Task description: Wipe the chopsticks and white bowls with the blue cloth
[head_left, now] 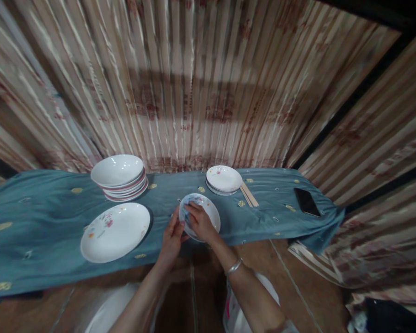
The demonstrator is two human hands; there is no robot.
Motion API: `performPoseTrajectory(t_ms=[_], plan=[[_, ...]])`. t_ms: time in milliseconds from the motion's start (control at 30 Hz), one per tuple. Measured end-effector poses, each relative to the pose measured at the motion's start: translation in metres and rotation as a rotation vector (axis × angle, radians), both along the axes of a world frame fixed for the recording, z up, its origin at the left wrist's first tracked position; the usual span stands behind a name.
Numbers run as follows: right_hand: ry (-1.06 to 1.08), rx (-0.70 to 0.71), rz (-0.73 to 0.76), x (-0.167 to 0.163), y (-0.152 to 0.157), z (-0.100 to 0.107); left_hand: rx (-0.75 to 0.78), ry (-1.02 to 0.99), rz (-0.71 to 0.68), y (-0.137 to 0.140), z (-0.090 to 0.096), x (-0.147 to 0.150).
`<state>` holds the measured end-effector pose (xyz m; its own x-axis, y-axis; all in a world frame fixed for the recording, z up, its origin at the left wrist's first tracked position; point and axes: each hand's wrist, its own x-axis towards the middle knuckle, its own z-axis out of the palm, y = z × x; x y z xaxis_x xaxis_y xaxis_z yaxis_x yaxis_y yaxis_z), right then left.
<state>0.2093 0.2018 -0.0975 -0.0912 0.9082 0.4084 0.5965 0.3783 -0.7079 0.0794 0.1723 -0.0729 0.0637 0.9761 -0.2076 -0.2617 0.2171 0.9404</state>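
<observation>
Near the front edge of the table, a small white plate is tilted up between my two hands. My left hand grips its left rim, thumb toward the top face. A thin bluish cloth lies against the plate's upper face, under the fingers of my right hand, which presses it there. Left of my hands lies a large oval plate with a floral print. Behind it stands a stack of white bowls and plates. Beyond my right hand sits a short stack of small plates.
Wooden chopsticks lie beside the small plates, and a black phone rests at the right end. A blue-green cloth covers the table. Pleated curtains hang behind. Below are a white bucket and another pale container.
</observation>
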Motion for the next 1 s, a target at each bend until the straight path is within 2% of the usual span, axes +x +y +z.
performPoseTrajectory(t_ms=[200, 300, 433, 567, 800, 1000], plan=[[0.331, -0.158, 0.167, 0.001, -0.024, 0.008, -0.015, 0.018, -0.022, -0.001, 0.003, 0.0], [0.436, -0.226, 0.204, 0.004, -0.036, 0.012, -0.008, 0.008, -0.03, -0.002, 0.004, 0.001], [0.506, -0.246, 0.13, 0.003, -0.04, 0.016, 0.019, 0.035, -0.04, -0.004, 0.007, 0.003], [0.55, -0.209, 0.021, 0.0, -0.03, 0.023, 0.052, 0.074, -0.067, -0.006, 0.011, 0.01], [0.416, -0.111, -0.188, 0.008, -0.005, 0.033, 0.041, 0.006, -0.128, -0.01, 0.01, 0.022], [0.091, -0.06, -0.337, 0.026, 0.012, 0.028, 0.042, -0.01, -0.145, -0.009, 0.004, 0.023]])
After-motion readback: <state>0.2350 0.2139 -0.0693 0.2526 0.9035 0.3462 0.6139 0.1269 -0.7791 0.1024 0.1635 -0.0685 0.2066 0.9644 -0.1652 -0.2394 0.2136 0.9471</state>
